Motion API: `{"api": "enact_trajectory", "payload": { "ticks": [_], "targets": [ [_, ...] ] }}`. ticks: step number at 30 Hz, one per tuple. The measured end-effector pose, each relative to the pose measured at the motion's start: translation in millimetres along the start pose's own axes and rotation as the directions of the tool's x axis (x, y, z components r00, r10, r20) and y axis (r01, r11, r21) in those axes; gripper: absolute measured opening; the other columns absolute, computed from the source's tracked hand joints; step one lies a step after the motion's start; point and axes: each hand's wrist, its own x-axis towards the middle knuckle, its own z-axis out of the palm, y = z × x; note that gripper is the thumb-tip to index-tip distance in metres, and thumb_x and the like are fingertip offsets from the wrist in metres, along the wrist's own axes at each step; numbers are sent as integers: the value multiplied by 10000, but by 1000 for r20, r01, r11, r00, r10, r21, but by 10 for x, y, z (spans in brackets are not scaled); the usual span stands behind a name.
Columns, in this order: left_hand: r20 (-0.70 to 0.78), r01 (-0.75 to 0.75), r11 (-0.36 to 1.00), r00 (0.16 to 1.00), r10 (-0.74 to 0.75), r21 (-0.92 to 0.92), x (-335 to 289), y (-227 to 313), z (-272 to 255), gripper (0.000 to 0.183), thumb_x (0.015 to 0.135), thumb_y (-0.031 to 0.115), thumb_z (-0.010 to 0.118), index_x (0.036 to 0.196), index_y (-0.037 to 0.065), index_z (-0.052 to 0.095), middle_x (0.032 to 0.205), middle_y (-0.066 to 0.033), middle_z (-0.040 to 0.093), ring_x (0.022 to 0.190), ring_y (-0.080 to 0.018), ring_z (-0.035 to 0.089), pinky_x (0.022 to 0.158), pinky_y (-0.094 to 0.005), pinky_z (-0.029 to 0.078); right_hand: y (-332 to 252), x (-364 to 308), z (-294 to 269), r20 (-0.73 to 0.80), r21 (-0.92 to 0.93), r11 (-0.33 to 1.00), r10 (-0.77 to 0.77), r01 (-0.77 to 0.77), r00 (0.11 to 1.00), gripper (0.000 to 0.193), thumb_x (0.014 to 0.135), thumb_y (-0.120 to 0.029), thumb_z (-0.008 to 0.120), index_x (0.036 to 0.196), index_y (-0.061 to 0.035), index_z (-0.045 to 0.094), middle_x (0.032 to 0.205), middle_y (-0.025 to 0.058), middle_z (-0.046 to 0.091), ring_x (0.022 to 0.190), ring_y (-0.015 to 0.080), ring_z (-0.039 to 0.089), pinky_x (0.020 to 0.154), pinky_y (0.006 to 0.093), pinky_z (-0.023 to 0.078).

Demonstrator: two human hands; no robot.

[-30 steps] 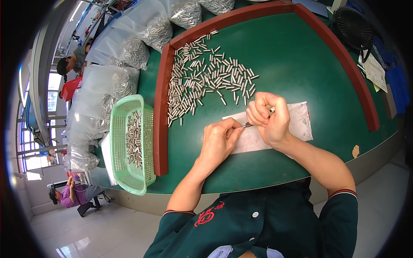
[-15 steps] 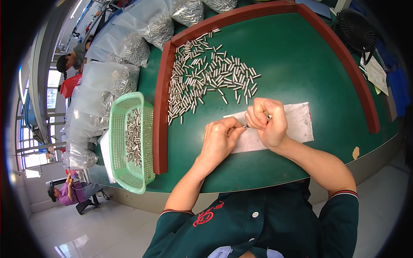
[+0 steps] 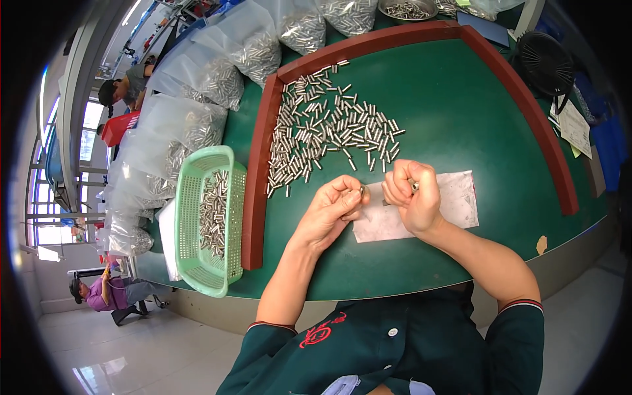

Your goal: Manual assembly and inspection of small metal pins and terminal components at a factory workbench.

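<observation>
My left hand (image 3: pixel 331 212) is raised over the green tabletop, thumb and fingers pinched on a small metal pin (image 3: pixel 361 189). Just to its right, my right hand (image 3: pixel 416 201) is curled into a fist around a thin tool whose round metallic end (image 3: pixel 414 186) pokes out by the thumb; its kind is mostly hidden by the fingers. A narrow gap separates the two hands. Under and beside the right hand lies a stained whitish cloth (image 3: pixel 454 201). Beyond the hands, many short shiny metal pins (image 3: pixel 329 125) are spread loosely in a heap.
Red-brown rails (image 3: pixel 259 191) border the green table (image 3: pixel 454 92). Left of them stands a light green plastic basket (image 3: pixel 236 217) holding more pins. Clear bags (image 3: pixel 220 85) full of pins line the far left. A black fan (image 3: pixel 543 62) sits far right. Two people are in the background.
My hands have come apart; previously their fingertips met at a small metal piece. The left hand has turned its fingertips up with the pin. The whole view has shifted slightly.
</observation>
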Motion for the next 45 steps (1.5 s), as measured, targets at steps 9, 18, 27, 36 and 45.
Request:
{"api": "enact_trajectory", "payload": {
  "ticks": [9,18,27,36,45],
  "targets": [
    [-44,5,995,999,-10,-97,19,31,-10,141,867,166,513,903,30,522,762,-50,520,556,-54,356,504,-193,295,7,15,-2,6,51,998,22,-22,1000,338,824,-218,312,517,-85,268,435,-11,267,403,68,204,396,235,169],
    [-217,-161,522,780,588,838,174,53,-129,211,837,163,564,720,-12,567,568,12,505,514,-71,425,494,-209,362,-4,30,-1,8,19,999,35,-35,999,345,824,-244,304,513,-100,262,417,-16,248,391,70,179,392,238,160],
    [220,-74,-272,798,561,960,269,108,-116,85,771,75,585,837,23,599,627,-140,581,545,-259,580,498,-329,430,-25,24,28,-13,-10,998,55,-55,998,350,823,-262,302,509,-114,256,408,-21,237,385,72,164,394,239,157],
    [6,-81,236,953,302,968,19,55,211,91,757,63,584,765,-20,549,586,-152,550,520,-269,555,511,-332,426,-14,31,-31,-38,30,999,33,-32,999,331,816,-228,305,513,-102,265,417,-18,252,383,70,181,384,234,159],
    [-15,-33,178,966,259,984,-8,-4,152,88,760,39,596,757,-35,550,607,-108,574,511,-140,531,509,-262,426,-8,31,-20,-45,187,982,-3,11,999,329,820,-192,306,509,-89,278,425,-11,269,389,63,191,386,228,161]
  ]
}}
